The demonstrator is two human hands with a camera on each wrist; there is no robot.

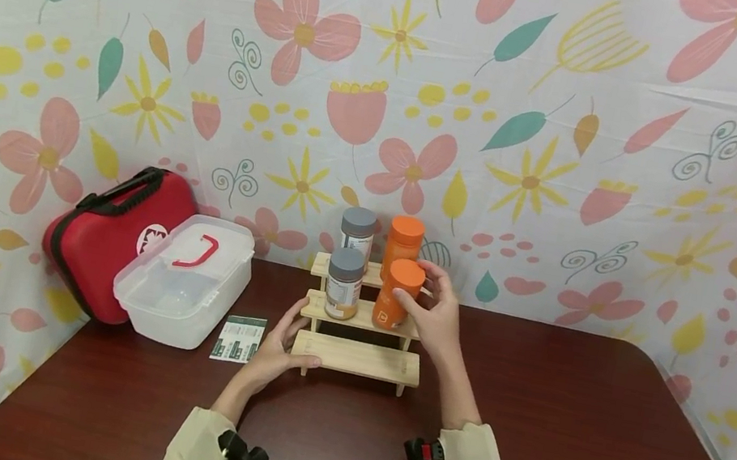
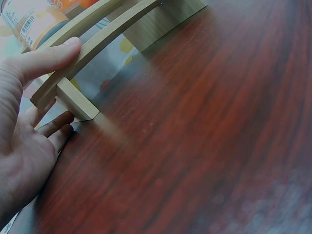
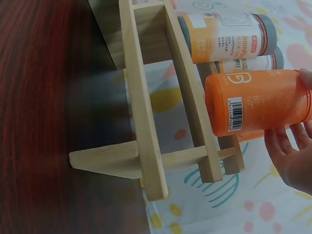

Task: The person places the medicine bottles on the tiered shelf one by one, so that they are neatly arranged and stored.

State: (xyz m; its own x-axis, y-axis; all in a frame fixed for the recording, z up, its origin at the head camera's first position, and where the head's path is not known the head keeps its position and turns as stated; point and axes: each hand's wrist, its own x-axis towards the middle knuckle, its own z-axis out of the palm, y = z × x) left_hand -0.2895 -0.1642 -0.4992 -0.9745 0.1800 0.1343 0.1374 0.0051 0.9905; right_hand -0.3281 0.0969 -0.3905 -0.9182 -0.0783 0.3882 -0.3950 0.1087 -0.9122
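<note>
A three-step wooden rack (image 1: 357,357) stands on the table. My left hand (image 1: 271,354) grips its left end, thumb over the lowest step and fingers beside the leg (image 2: 77,100). My right hand (image 1: 439,321) holds an orange bottle (image 1: 391,310) near its lid, its base at the middle step; whether the base touches the wood I cannot tell. To its left on that step is a grey-lidded bottle (image 1: 342,297). Behind, on the top step, are another grey-lidded bottle (image 1: 357,230) and another orange bottle (image 1: 405,236), both partly hidden. The lowest step bears nothing.
Left of the rack, a printed card or blister pack (image 1: 239,339) lies flat on the dark table (image 1: 563,429). A translucent box (image 1: 181,287) with a red handle stands beyond it, against a red first-aid case (image 1: 114,243). A floral cloth (image 1: 549,89) hangs behind the table.
</note>
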